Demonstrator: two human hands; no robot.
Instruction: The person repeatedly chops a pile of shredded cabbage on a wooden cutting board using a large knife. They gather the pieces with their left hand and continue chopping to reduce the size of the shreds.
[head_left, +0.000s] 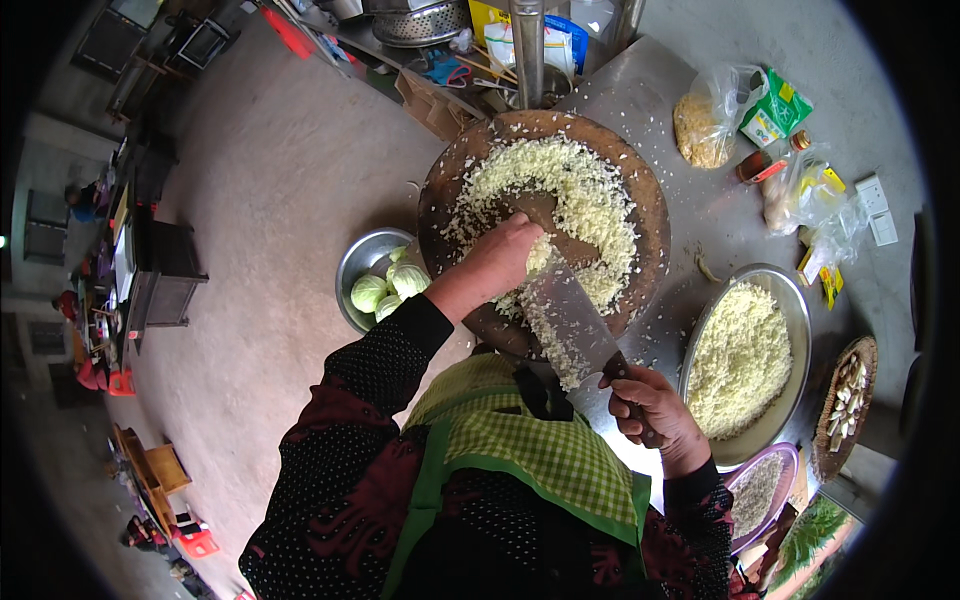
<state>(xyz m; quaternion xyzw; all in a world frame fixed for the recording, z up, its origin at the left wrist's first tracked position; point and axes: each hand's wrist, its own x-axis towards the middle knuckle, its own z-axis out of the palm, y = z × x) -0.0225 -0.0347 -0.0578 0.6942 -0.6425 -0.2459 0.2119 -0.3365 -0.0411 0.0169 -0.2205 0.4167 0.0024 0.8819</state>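
Observation:
My right hand (656, 416) grips the dark handle of a cleaver (574, 319). The wide blade lies tilted over the near edge of a round wooden chopping block (651, 206), with bits of cabbage stuck to it. Finely chopped pale cabbage (574, 180) forms a loose ring on the block, around a barer patch in the middle. My left hand (506, 251) is over the block with curled fingers, at the blade's far end. Chopped cabbage shows beside its fingertips; whether they hold any is hidden.
Left of the block, a metal bowl (345, 289) holds cabbage pieces. A large metal basin (804, 367) of chopped cabbage stands right, near a pink basket (793, 469) and a wicker basket (870, 367). Bags and a bottle (754, 166) lie by the wall. A metal post (527, 52) rises behind the block.

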